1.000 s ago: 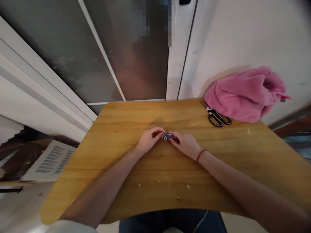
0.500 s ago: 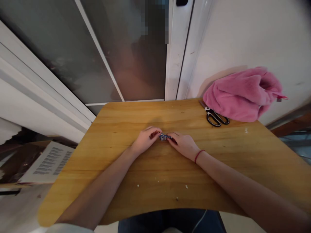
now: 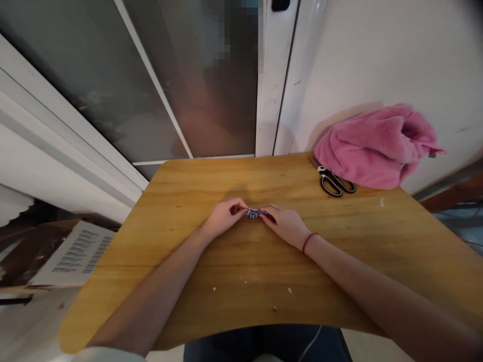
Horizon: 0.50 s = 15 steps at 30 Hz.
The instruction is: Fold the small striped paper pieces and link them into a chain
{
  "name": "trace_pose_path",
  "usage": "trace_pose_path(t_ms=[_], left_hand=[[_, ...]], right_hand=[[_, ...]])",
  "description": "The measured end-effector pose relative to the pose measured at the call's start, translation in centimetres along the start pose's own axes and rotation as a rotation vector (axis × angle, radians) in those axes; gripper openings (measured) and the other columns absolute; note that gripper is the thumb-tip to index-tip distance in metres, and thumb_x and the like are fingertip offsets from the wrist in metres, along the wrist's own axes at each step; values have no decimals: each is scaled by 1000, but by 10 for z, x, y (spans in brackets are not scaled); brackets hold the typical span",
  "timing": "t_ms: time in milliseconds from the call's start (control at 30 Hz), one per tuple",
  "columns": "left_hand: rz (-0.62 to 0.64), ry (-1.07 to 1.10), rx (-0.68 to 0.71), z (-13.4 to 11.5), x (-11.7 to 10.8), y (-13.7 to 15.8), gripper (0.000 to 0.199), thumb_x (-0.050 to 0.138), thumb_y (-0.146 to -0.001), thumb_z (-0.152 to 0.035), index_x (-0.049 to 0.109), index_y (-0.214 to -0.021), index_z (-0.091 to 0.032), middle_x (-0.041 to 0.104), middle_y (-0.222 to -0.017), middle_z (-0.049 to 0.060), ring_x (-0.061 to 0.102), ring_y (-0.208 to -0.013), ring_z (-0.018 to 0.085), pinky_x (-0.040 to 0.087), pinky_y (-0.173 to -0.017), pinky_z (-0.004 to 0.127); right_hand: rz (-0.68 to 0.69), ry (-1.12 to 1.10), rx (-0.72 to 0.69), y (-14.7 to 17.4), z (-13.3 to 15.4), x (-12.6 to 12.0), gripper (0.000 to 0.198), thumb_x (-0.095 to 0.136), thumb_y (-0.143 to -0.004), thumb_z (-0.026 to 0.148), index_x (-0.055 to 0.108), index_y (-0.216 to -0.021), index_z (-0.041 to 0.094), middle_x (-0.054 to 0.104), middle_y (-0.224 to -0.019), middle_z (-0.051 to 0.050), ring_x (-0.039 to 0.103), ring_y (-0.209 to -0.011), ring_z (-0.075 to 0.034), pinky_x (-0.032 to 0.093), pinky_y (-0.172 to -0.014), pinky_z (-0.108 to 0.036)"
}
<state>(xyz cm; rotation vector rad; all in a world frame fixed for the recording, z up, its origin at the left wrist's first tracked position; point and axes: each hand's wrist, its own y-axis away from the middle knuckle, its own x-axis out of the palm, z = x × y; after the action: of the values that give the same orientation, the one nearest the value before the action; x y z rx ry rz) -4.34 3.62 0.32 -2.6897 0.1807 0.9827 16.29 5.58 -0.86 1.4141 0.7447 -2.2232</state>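
A small blue-and-white patterned piece [image 3: 253,214], seemingly cloth, is stretched between my two hands just above or on the wooden table [image 3: 241,271]. Its exact kind is too small to make out. My left hand [image 3: 225,217] pinches its left end between thumb and finger. On the opposite end, my right hand [image 3: 285,222] has its fingers closed, hiding part of the piece. A thin red band circles my right wrist.
Black-handled scissors [image 3: 332,183] lie at the back right, blades partly beneath a pink plush cloth [image 3: 373,146]. White scraps [image 3: 290,290] dot the near tabletop. A sliding glass door [image 3: 211,100] stands behind the table. An open cardboard box [image 3: 75,251] is at the left.
My left hand has shifted slightly left, and the patterned piece looks longer and flatter between the fingers. My right hand has hardly moved.
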Motion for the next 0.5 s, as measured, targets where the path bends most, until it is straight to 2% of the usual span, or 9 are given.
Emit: trace_pose_path(t_ms=[167,500], left_hand=[[-35,27,-10,-5,2,2,8,52,-78,-24,59,-77,-19,63,-72,-1,55,-64,9,44,-62,21],[32,64,12,4,5,1,3,51,-76,-19,54,-76,-19,58,-71,-2,54,-66,10,45,-65,23]], right_hand=[[19,-21,30,0,2,-3,26,40,-90,32,60,-102,20,64,-98,-3,61,-84,-16,43,-65,-24],[11,-42,30,0,0,-2,26,40,-89,33,59,-103,21,64,-101,-3,61,-87,-16,44,-69,-25]])
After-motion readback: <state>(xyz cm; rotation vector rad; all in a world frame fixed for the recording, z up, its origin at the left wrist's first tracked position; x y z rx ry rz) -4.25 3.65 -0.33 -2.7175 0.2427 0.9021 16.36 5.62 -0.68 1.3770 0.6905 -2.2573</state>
